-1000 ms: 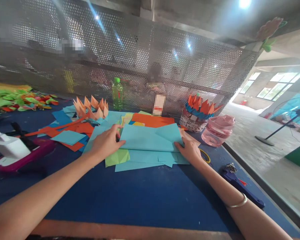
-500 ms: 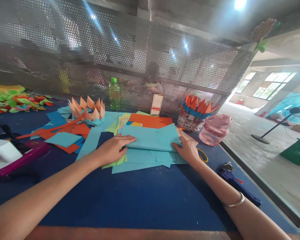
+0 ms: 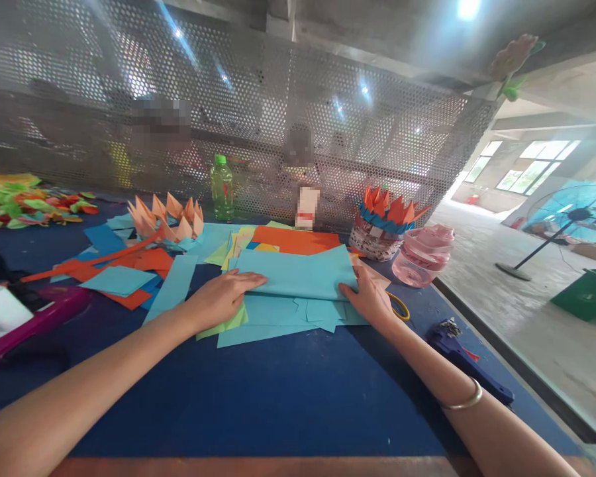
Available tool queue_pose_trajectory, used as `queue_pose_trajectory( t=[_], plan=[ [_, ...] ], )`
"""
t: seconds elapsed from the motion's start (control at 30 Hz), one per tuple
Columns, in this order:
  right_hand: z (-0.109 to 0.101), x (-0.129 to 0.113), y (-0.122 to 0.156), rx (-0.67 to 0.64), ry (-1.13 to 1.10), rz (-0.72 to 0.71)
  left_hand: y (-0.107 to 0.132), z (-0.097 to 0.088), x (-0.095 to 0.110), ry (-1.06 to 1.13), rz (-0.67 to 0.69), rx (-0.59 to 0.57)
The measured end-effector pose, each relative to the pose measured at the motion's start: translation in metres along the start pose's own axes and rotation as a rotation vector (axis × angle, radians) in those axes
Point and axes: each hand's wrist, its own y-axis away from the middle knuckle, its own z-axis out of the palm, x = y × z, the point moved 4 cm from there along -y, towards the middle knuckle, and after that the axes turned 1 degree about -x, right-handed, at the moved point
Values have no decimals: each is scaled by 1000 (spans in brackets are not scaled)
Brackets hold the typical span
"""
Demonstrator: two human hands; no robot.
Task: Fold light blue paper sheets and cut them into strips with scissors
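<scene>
Perforated metal screen (image 3: pixel 258 112): stands beyond both my hands, across the far side of the blue table (image 3: pixel 228 411).
Light-blue sheet (image 3: pixel 298 271): already doubled over, by my reading, with a straight long edge towards me; its layers are not yet squared along the far edge, and I see no cut in it.
Where it lies: between my hands, its left end under my left fingers, its right end at my right thumb.
Left hand (image 3: pixel 221 298): fingers stretched out flat on the sheet, closed round nothing.
Right hand (image 3: pixel 372 298): thumb on the near corner, fingers at the side edge; I cannot tell whether they pinch it.
Loose blue paper (image 3: pixel 273 322): under the folded sheet, on my near side.
Orange sheet (image 3: pixel 298 238): just beyond it.
Pointed peach paper ring (image 3: pixel 186 230): made up, beyond my left hand.
Basket with orange paper points (image 3: pixel 377 244): beyond my right hand, beside a pink container (image 3: pixel 420 265).
Yellow ring (image 3: pixel 402 306): just beside my right wrist.
</scene>
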Motion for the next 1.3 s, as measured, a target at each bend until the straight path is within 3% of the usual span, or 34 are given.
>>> queue_pose_trajectory(
  t=[0.1,0.2,0.3,0.37,0.53,0.7,0.77,0.87,0.97,1.07,1.17,1.23,1.3],
  plan=[
    [-3,-2,1,136,-22,-104,0,-1,1,0,-12,-8],
    [-9,-13,7,290,43,-344,0,-2,0,5,-11,-5],
    [-7,-29,15,218,106,-635,0,-5,0,38,-2,30],
    [-6,-36,19,179,135,-745,0,-9,0,64,7,65],
    [-23,-34,17,341,129,-771,2,-34,5,103,-2,216],
    [-71,-39,32,612,-33,-834,18,-81,22,179,-20,589],
    [-90,-46,44,626,-166,-849,27,-99,27,246,-133,718],
    [-115,-48,54,644,-345,-632,36,-113,28,442,-274,812],
    [-125,-39,51,535,-553,-404,30,-103,22,940,-374,655],
    [-110,-23,33,192,-617,-248,21,-75,17,1253,-551,349],
    [-79,-3,15,-104,-490,-164,16,-48,11,1111,-670,132],
    [-60,10,7,-191,-418,-126,14,-31,7,1010,-686,21],
    [-45,18,3,-273,-397,-132,11,-20,3,892,-664,5]
  ],
)
